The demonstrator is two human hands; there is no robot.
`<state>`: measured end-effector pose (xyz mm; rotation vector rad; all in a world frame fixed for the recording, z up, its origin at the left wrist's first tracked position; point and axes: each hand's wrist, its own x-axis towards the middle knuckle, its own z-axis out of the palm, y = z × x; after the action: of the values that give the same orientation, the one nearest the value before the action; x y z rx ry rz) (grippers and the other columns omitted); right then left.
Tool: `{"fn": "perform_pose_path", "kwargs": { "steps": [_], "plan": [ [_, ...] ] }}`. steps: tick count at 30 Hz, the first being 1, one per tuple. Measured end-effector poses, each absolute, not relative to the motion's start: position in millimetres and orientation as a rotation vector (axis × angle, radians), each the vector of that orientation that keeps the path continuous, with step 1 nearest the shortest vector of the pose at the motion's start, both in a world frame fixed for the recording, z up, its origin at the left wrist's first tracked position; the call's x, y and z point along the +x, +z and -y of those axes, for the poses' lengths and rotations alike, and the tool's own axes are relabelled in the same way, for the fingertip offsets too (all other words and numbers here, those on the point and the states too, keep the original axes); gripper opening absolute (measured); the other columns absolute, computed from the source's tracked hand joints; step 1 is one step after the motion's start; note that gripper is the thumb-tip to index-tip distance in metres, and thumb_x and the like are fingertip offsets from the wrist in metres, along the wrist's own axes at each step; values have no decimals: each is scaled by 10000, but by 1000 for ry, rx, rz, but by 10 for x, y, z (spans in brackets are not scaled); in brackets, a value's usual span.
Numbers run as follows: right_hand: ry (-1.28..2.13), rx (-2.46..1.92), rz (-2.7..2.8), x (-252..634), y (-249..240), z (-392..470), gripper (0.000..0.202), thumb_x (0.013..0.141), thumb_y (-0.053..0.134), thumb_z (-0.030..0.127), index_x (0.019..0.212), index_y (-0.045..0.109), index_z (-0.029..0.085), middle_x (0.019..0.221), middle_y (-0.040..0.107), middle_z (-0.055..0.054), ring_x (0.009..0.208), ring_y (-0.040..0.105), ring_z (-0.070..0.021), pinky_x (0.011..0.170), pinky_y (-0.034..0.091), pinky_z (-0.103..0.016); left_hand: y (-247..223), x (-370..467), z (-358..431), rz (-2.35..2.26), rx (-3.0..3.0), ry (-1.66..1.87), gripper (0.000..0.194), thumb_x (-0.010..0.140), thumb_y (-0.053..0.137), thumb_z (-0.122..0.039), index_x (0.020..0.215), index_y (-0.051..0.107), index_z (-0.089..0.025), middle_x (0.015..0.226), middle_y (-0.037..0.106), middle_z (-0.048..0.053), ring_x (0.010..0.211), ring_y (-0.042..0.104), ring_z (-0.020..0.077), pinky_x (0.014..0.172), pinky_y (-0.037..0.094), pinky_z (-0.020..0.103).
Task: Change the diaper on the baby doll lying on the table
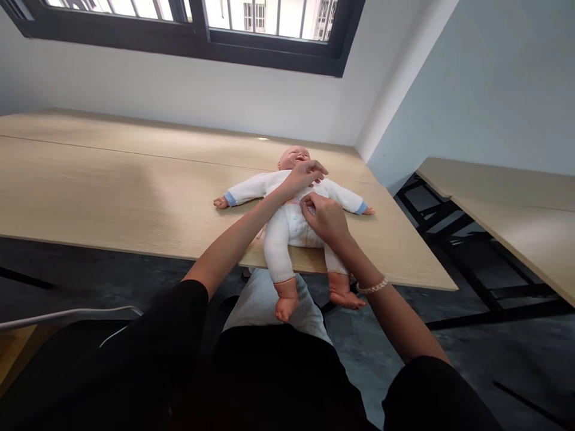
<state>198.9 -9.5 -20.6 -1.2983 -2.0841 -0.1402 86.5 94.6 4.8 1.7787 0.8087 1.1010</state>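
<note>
A baby doll (277, 239) lies on its back on the wooden table, arms spread and feet hanging past the front edge. It wears a white long-sleeved top (251, 187) with blue cuffs and a white diaper (299, 227) with small prints. Over the doll's chest, my left hand (307, 173) rests with its fingers loosely bent and apart, holding nothing visible. Just below it, my right hand (327, 216) has thumb and forefinger pinched at the diaper's upper edge, by the doll's belly. My right hand hides part of the diaper's far side.
The light wooden table (112, 191) stretches far to the left, along the wall under a dark-framed window (269, 51). At right stands another table (516, 203) on black legs. A dark chair (67, 347) is at lower left.
</note>
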Motion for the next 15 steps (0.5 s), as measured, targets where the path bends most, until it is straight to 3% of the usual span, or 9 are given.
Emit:
{"fn": "perform_pose_path", "kwargs": {
  "steps": [6, 9, 12, 15],
  "plan": [
    [-142, -1266, 2094, 2049, -258, 65, 203, 972, 609, 334, 830, 656, 198, 884, 740, -88, 852, 676, -277, 711, 448, -351, 58, 500, -543, -803, 2181, 1158, 113, 873, 546, -157, 902, 655, -158, 903, 690, 44, 865, 629, 150, 751, 481, 254],
    [-132, -1236, 2106, 2066, -275, 51, 208, 967, 625, 311, 811, 678, 184, 867, 718, -101, 877, 662, -286, 742, 452, -369, -14, 305, -316, -858, 2333, 1098, 109, 897, 528, -178, 882, 636, -171, 859, 683, 35, 869, 623, 172, 809, 480, 291],
    [-66, -1168, 2113, 2083, -289, 47, 236, 981, 616, 339, 818, 690, 186, 891, 708, -97, 884, 643, -271, 792, 465, -380, -141, 117, -183, -1028, 2397, 1174, 106, 914, 522, -202, 872, 617, -182, 937, 680, 60, 967, 616, 209, 927, 476, 345],
    [-32, -1124, 2081, 2097, -308, 40, 239, 969, 630, 350, 793, 671, 193, 885, 694, -87, 880, 626, -265, 819, 470, -390, -295, -74, -145, -1317, 2260, 1195, 118, 925, 498, -203, 919, 614, -184, 1006, 677, 82, 1002, 620, 226, 950, 489, 363]
  ]
}}
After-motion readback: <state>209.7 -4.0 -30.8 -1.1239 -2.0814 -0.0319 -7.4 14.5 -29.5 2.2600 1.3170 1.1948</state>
